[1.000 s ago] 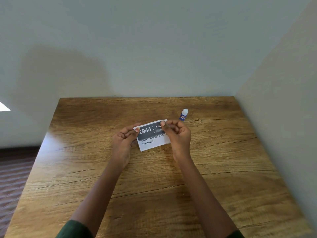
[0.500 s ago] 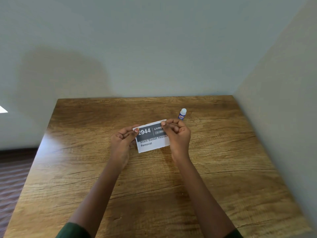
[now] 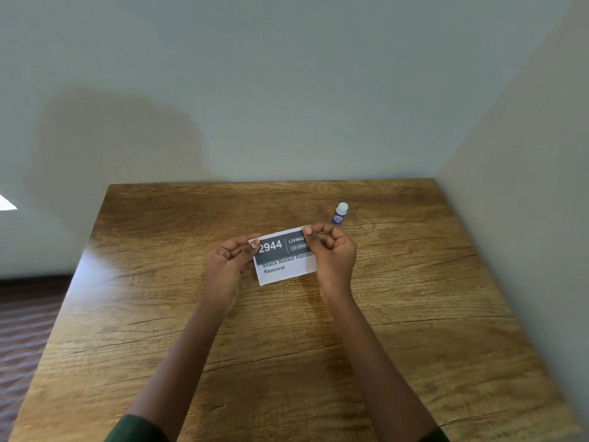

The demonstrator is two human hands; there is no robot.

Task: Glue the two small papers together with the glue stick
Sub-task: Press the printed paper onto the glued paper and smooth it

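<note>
We see a small printed paper (image 3: pixel 287 261) at the centre of the frame, held between both hands just above the wooden tabletop (image 3: pixel 414 314). It has a dark band along the top with "2944" in white, and below it black text that reads "Snack Basket Restoc…" and "Removal" (the end of the first line is hidden behind the right hand). The sheet sits slightly tilted, its right end higher in the frame. We cannot tell whether a second paper lies behind it.

The left hand (image 3: pixel 228 261) pinches the paper's upper left corner, thumb on the printed face and the other fingers curled. The right hand (image 3: pixel 333 253) grips the upper right corner the same way, its fingers (image 3: pixel 308 231) closed over the edge.

The glue stick (image 3: pixel 339 214) stands upright on the tabletop just above and right of the right hand, blue body with a white cap on, apart from both hands.

Pale walls (image 3: pixel 287 90) rise behind the tabletop and along the right of the frame.
</note>
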